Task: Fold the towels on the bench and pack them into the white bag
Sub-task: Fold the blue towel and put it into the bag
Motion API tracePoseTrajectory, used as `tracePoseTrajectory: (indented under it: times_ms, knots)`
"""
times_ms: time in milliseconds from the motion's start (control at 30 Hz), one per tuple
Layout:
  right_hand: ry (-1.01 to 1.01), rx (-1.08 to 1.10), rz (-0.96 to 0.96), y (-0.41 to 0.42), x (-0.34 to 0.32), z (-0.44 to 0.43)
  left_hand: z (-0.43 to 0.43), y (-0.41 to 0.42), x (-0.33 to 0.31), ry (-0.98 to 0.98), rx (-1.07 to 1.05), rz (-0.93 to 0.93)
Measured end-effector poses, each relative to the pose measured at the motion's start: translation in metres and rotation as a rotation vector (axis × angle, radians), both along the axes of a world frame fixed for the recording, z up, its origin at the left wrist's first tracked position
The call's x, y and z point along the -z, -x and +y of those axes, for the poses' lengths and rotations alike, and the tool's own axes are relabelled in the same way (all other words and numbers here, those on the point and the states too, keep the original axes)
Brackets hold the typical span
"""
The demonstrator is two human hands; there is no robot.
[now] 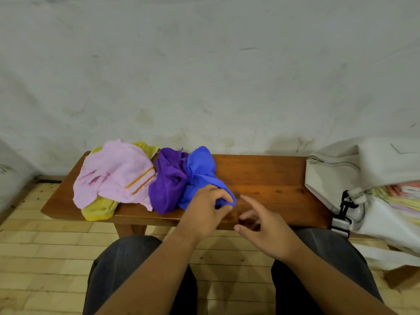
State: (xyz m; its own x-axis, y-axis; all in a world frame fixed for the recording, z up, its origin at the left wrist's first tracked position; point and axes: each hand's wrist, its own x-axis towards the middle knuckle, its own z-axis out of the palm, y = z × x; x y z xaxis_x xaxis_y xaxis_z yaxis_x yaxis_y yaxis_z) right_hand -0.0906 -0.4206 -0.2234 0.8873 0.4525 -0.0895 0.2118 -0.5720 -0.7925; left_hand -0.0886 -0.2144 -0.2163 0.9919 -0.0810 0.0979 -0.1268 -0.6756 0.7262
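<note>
Fingers of left hand clamped on blue towel; right hand fingers apart.

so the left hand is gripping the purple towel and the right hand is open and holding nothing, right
Not quite. The head view shows the left hand gripping the blue towel, not the purple towel beside it. The right hand is open and holds nothing, as you said.

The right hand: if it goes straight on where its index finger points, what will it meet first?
Most likely the blue towel, at the corner that the left hand grips; the gap looks small, though depth is unclear.
</note>
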Motion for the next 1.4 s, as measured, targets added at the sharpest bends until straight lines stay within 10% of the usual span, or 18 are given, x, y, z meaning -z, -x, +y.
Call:
tracePoseTrajectory:
  times_ms: [200, 433, 567, 733, 867, 967, 1067, 1200, 1400]
  knots:
    - [-0.114, 0.091, -0.028, -0.004, 0.004, -0.005, -0.026, 0.003, -0.009, 0.161, 0.183, 0.177]
    - [-0.28, 0.389, 0.138, -0.015, 0.001, -0.014, 0.015, -0.02, 0.012, -0.346, -0.186, 0.146]
    - [-0.5, 0.561, 0.216, -0.024, -0.001, -0.021, 0.041, -0.028, 0.012, -0.285, -0.383, 0.031]
    - [-0.654, 0.793, 0.233, -0.03, -0.01, -0.03, 0.068, -0.025, 0.008, -0.252, -0.573, 0.313]
    - [-0.625, 0.82, 0.264, -0.033, -0.008, -0.031, 0.051, -0.018, 0.003, -0.515, -0.536, 0.15]
    - [-0.511, 0.78, 0.245, -0.034, -0.004, -0.03, 0.029, -0.015, -0.006, -0.318, -0.226, -0.12]
    - [-0.365, 0.76, 0.196, -0.033, 0.001, -0.028, 0.005, -0.007, 0.0, -0.24, 0.02, 0.069]
    - [-0.358, 0.795, 0.102, -0.032, 0.006, -0.027, 0.019, -0.019, 0.018, -0.306, -0.216, 0.322]
    - [-0.583, 0.817, 0.206, -0.035, 0.001, -0.035, 0.026, -0.034, 0.015, -0.304, -0.451, 0.167]
